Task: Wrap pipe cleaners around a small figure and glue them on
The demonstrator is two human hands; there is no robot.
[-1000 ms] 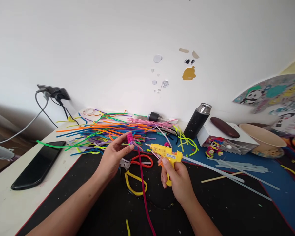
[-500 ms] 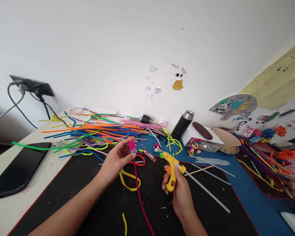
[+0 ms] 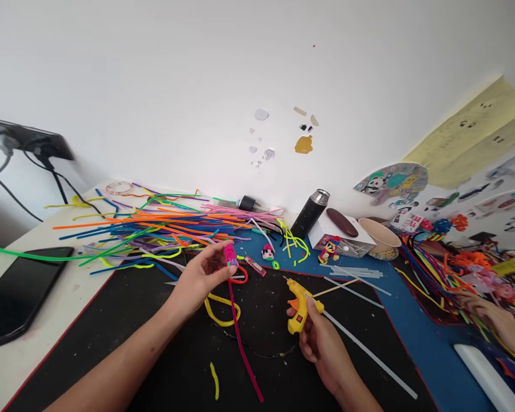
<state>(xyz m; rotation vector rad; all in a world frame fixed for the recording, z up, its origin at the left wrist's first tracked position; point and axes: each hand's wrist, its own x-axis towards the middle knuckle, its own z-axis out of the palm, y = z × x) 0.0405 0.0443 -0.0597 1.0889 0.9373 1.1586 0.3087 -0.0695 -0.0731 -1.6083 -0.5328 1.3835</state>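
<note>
Pink coil [image 3: 230, 254], pinched in the left hand [image 3: 201, 280] above the black mat [image 3: 292, 380], with a magenta stem [image 3: 242, 350] trailing below. Well apart from it, the right hand [image 3: 321, 337] is wrapped round a yellow glue gun [image 3: 299, 303], a pale glue stick [image 3: 371, 355] poking from its back. From where I stand, scissors [image 3: 224, 324] lie partly hidden near the left hand; pipe cleaners [image 3: 167, 226] heap across the tabletop [image 3: 64, 315] behind. Far right, another person's hand [image 3: 493, 317] is among more.
</note>
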